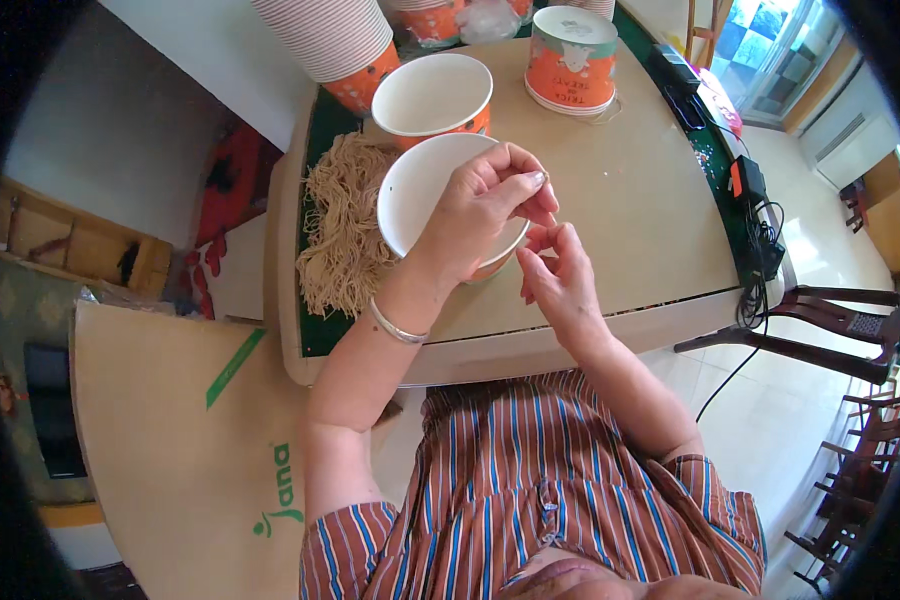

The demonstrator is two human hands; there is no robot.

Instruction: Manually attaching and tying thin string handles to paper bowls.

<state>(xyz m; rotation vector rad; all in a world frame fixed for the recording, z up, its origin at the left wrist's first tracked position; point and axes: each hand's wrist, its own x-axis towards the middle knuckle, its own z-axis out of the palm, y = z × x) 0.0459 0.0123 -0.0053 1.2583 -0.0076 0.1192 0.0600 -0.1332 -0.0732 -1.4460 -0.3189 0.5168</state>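
Observation:
My left hand [498, 192], with a silver bangle at its wrist, is raised over the right side of a white-lined paper bucket [410, 205]. Its thumb and forefinger are pinched together; a tiny bit of something tan shows at the tips, too small to name. Just below and to the right, my right hand [562, 272] has its fingertips drawn together by the bucket's rim, and what they hold cannot be made out. A heap of tan string [342, 230] lies left of the bucket. Behind it stands a second open paper bucket [435, 95], orange outside.
At the back left leans a tall stack of nested buckets [335, 45]. An upside-down orange bucket [572, 62] with string by its base stands back right. A black adapter and cables [755, 215] lie along the table's right edge. A large cardboard box [170, 420] is at my left.

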